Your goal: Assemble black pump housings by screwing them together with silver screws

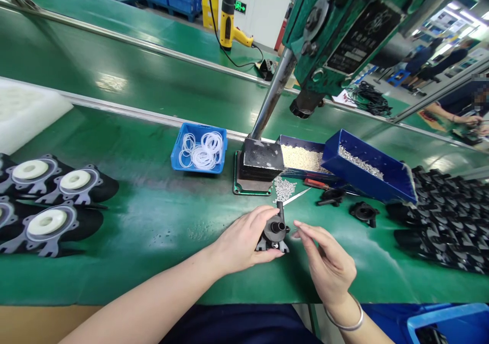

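Observation:
My left hand (pixel 246 234) is wrapped around a black plastic housing with pipe stubs (pixel 278 228), pressing it on the green bench. One stub points up and another points away from me. A small shiny metal piece (pixel 275 245) shows at the near side of the housing. Just right of it, my right hand (pixel 328 257) is closed in a pinch, apart from the housing. Something thin and pale shows at its fingertips, too small to name. Beyond the housing lie a pile of small metal nuts or rings (pixel 283 188) and a thin pointed metal tool (pixel 297 196).
A green press (pixel 263 168) stands behind my hands, its head overhanging. Blue bins hold white rings (pixel 204 153), cream pellets (pixel 301 158) and metal screws or pins (pixel 359 161). Black housings crowd the right (pixel 451 216); larger black parts with white discs (pixel 48 221) stand left.

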### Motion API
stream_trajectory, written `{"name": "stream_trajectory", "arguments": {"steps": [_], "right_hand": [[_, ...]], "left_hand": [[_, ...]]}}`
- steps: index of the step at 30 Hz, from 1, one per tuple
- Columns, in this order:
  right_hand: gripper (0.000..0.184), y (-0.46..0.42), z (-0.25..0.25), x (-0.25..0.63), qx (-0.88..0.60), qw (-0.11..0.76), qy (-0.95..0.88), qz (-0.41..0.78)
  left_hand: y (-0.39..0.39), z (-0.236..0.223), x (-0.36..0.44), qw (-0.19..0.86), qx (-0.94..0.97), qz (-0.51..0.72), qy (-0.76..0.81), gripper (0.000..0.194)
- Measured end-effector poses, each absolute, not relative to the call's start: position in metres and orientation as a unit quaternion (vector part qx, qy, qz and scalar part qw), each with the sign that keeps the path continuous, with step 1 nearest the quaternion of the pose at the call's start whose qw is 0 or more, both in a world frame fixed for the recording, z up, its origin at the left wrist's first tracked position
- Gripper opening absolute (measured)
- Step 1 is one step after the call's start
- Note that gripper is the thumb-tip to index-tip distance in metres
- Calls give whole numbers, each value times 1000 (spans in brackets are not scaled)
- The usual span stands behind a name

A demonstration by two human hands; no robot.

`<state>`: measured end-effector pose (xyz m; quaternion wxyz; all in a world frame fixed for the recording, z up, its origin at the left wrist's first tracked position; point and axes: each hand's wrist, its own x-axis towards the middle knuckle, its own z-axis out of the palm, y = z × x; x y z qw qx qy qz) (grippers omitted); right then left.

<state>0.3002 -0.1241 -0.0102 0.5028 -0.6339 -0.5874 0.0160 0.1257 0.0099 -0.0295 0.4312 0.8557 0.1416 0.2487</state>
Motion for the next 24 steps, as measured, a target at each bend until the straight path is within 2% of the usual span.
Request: {"name": "stream_trajectory", "arguments": {"steps": [7,12,15,17,19,22,24], "right_hand": [[52,-127,-18,303,-584,432,-686,-31],[41,-122,1,312,-605,435,-667,-19],[31,-101,36,349,-647,440,-602,-162],[22,-82,60,388,-675,417,-545,-273],[18,-66,78,427,-699,368,-515,-331],[24,-52,88,456,-729,260,-552,-310],[25,-52,84,446,-724,260,-580,-268]], "left_hand": [[11,-26,126,437,856,236,146,78],[11,-28,125,433,857,234,150,78],[11,-29,123,425,864,222,156,78],[12,-29,122,417,869,213,159,78],[12,-29,120,410,874,205,162,78],[13,-28,118,409,874,200,167,80],[14,-28,117,416,872,196,167,84]]}}
